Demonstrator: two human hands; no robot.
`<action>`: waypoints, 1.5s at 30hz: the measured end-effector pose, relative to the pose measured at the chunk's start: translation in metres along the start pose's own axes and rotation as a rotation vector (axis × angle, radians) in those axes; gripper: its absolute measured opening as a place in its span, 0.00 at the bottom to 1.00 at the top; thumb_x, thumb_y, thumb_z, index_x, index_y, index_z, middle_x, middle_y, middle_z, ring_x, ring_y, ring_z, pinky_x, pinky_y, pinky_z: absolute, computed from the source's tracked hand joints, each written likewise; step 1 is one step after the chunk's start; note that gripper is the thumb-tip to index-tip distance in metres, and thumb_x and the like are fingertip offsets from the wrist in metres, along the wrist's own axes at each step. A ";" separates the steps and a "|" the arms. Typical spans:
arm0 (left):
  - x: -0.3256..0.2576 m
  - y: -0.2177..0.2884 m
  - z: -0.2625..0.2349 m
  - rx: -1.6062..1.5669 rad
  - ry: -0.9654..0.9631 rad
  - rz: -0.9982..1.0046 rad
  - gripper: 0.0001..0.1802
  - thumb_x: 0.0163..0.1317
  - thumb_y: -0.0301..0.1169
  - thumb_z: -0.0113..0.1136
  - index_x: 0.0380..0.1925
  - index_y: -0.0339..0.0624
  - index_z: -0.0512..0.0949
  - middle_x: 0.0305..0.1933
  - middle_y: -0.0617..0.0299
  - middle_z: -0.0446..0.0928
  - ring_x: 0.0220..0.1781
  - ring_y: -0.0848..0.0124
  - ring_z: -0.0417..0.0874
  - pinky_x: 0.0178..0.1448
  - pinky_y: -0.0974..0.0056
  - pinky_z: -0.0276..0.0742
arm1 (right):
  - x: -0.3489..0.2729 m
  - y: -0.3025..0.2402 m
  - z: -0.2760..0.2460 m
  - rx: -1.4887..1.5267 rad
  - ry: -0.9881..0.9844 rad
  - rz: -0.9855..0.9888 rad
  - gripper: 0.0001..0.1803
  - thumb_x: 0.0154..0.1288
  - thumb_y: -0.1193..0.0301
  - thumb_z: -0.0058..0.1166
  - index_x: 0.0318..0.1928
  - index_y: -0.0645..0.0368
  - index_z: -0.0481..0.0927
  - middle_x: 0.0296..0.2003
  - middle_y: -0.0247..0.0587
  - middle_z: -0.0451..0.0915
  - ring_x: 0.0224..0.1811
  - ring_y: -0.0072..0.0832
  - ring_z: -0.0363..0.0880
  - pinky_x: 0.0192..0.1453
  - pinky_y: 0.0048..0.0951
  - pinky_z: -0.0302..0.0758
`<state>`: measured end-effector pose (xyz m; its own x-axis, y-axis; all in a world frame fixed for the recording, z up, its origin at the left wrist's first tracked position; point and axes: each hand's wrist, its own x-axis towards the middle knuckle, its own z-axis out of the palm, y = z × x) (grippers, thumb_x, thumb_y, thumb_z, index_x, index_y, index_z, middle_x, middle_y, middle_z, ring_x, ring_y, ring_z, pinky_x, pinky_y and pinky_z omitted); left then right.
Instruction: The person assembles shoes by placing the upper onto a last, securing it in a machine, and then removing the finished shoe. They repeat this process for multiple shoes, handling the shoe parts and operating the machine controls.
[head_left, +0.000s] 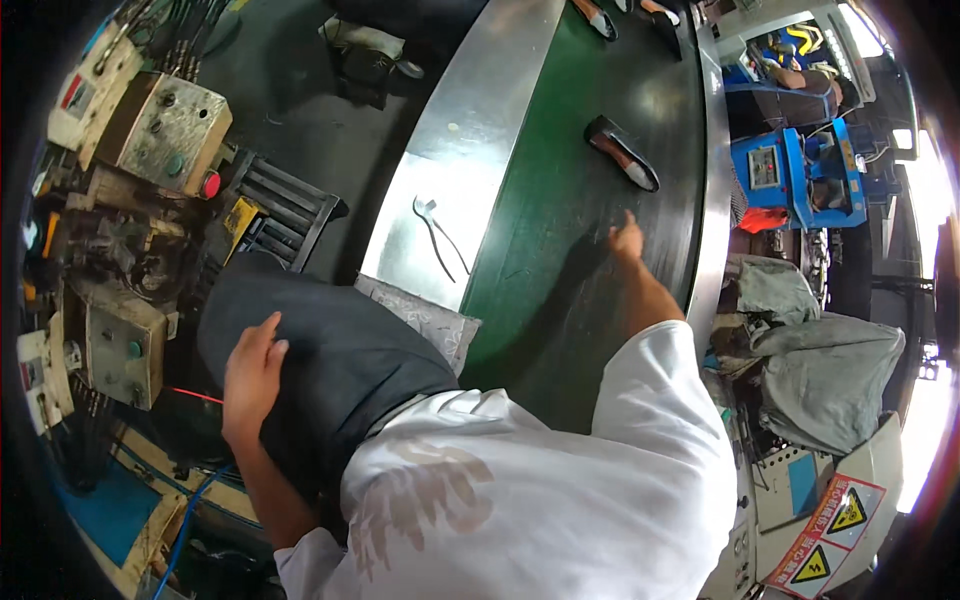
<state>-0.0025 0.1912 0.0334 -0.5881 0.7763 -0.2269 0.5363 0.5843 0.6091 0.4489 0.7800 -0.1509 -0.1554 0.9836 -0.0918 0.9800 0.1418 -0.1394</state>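
My right hand reaches out over the green conveyor belt, with its index finger stretched out and nothing visible in it. Just beyond the fingertip lies a dark shoe with a brown inside and a pale toe; hand and shoe are apart. My left hand hangs beside my dark-trousered leg, its fingers and thumb apart and holding nothing. Left of the belt, on the shiny metal ledge, rests a pair of pincers with dark handles spread, out of reach of both hands.
More shoes sit at the belt's far end. Along the left stands a machine with a control box and red button. A dark slatted stool is near my leg. Beyond the right rail are a blue machine and grey-green cloth covers.
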 end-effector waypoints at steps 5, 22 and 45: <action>-0.016 -0.046 -0.011 0.099 0.102 -0.179 0.20 0.76 0.26 0.57 0.64 0.33 0.79 0.56 0.41 0.83 0.57 0.44 0.84 0.63 0.50 0.78 | 0.104 -0.012 -0.041 -0.120 -0.043 -0.002 0.41 0.66 0.64 0.63 0.79 0.45 0.66 0.68 0.59 0.79 0.71 0.56 0.77 0.73 0.49 0.76; -0.061 -0.079 -0.040 0.298 -0.028 -0.520 0.20 0.81 0.32 0.54 0.62 0.26 0.80 0.63 0.36 0.82 0.64 0.42 0.84 0.67 0.46 0.79 | 0.171 -0.038 -0.031 -0.083 -0.293 0.026 0.63 0.59 0.39 0.71 0.87 0.38 0.49 0.69 0.65 0.78 0.77 0.67 0.67 0.78 0.60 0.65; 0.104 0.039 -0.025 -0.595 0.320 0.299 0.30 0.76 0.27 0.61 0.77 0.42 0.69 0.75 0.51 0.72 0.68 0.58 0.81 0.68 0.57 0.82 | -0.268 -0.347 -0.048 1.120 -0.909 -0.379 0.54 0.62 0.62 0.72 0.84 0.58 0.57 0.44 0.41 0.80 0.40 0.26 0.79 0.45 0.32 0.77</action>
<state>-0.0579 0.2894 0.0526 -0.6652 0.7220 0.1904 0.3353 0.0609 0.9401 0.1560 0.4729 -0.0301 -0.8080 0.4446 -0.3866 0.3284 -0.2048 -0.9221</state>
